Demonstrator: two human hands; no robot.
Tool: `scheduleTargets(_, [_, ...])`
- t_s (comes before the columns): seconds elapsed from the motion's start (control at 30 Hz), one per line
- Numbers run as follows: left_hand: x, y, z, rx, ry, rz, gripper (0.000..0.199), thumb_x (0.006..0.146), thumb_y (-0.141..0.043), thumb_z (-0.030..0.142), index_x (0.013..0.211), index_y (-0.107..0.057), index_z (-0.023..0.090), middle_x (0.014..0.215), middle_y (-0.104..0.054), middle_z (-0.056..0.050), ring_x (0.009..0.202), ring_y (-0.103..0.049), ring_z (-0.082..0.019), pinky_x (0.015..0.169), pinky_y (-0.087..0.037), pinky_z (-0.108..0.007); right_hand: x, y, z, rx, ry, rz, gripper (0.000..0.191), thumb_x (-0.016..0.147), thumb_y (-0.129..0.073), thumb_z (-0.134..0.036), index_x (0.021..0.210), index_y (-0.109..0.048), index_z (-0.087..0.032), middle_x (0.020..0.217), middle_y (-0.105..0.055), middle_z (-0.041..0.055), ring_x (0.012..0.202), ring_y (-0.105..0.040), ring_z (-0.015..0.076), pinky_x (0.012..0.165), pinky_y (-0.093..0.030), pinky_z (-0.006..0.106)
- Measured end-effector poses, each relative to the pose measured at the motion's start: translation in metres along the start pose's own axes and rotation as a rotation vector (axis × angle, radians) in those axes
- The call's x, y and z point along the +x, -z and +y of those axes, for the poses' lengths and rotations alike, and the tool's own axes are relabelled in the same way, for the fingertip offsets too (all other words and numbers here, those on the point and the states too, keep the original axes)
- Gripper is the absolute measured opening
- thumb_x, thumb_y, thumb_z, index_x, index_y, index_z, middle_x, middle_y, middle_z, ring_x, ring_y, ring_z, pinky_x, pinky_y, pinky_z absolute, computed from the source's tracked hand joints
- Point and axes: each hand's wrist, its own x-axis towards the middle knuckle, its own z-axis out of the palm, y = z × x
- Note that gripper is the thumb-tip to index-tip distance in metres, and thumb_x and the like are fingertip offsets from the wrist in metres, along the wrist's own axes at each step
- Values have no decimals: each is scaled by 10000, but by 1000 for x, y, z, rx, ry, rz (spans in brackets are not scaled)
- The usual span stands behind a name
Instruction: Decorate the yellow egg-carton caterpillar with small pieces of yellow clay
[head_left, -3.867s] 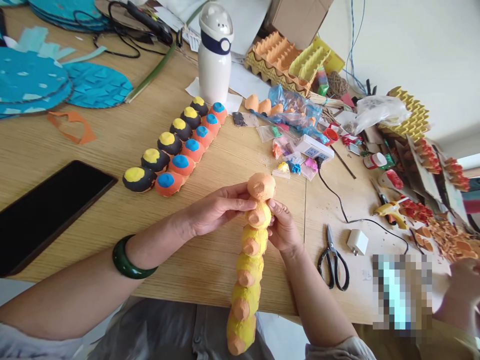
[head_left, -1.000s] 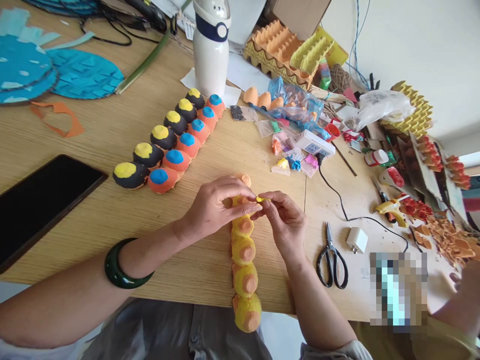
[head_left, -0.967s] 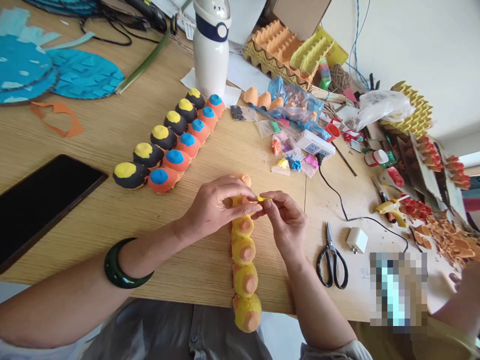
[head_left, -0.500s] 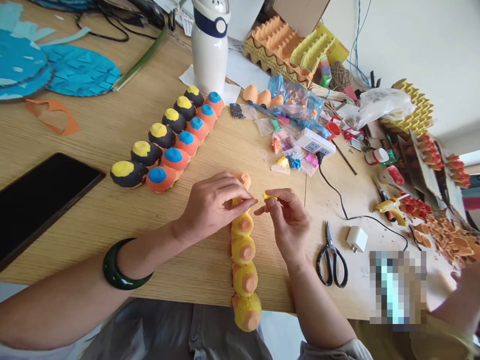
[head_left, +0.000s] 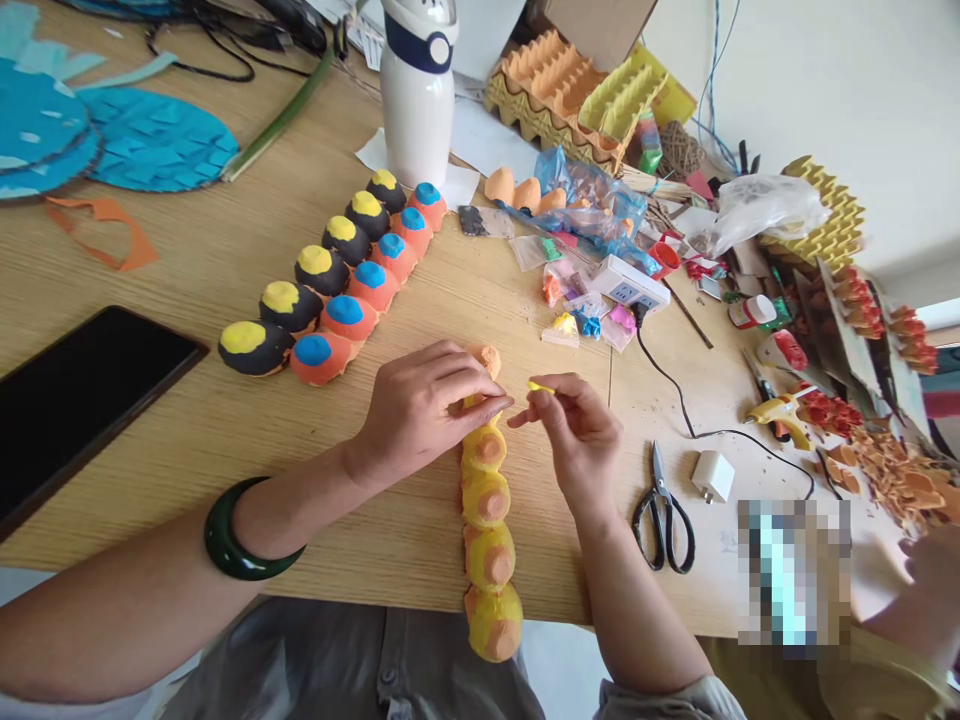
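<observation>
A strip of egg-carton cups (head_left: 487, 500), covered in yellow clay with bare orange tips, lies upright in front of me, its near end past the table edge. My left hand (head_left: 435, 395) is over the strip's far part, thumb and fingers pinched together; what they hold, if anything, is hidden. Just right of the strip, my right hand (head_left: 577, 430) pinches a small piece of yellow clay (head_left: 540, 388) between thumb and forefinger. Two finished-looking strips sit at the upper left: black cups with yellow tops (head_left: 315, 262) and orange cups with blue tops (head_left: 371, 278).
Black-handled scissors (head_left: 661, 515) and a white charger (head_left: 712, 476) lie to the right. A phone (head_left: 90, 400) is at the left. Clay packets (head_left: 577, 320), a power strip (head_left: 630, 285) and a bottle (head_left: 418, 110) stand farther back. A co-worker's hand (head_left: 934, 570) shows at the right edge.
The right thumb and finger have shifted slightly on the yellow clay, which now looks flatter. The left hand stays nearly still over the strip.
</observation>
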Motion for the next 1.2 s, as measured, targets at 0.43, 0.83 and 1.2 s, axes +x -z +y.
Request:
scheduleTargets(0.43, [0,-2,-1,-99,-70,18,146,954,-734,296,1075,-794,242,956,-828,-34,889,-734,-187,840,-583,-315,6,-1,4,352,-382,-157,305,857,-813,-489,810,-743,-196,715,-656,-29,537,-584,76,568,-616,231])
scheduleTargets(0.83, [-1,-3,-4,-105,-133,34,163,930,-766,259,1086,-770,208,984,-810,-42,917,-722,-177,863,-582,-300,5,1,7,304,-394,-155,303,859,-819,-474,798,-750,-185,672,-652,-34,528,-614,73,542,-573,200])
scheduleTargets(1.2, [0,-2,-2,-63,-186,56,101,936,-757,258,1017,-770,200,918,-807,-38,830,-709,-171,795,-571,-292,8,-1,6,329,-419,-169,340,830,-833,-502,783,-726,-183,662,-638,-33,515,-580,75,498,-581,208])
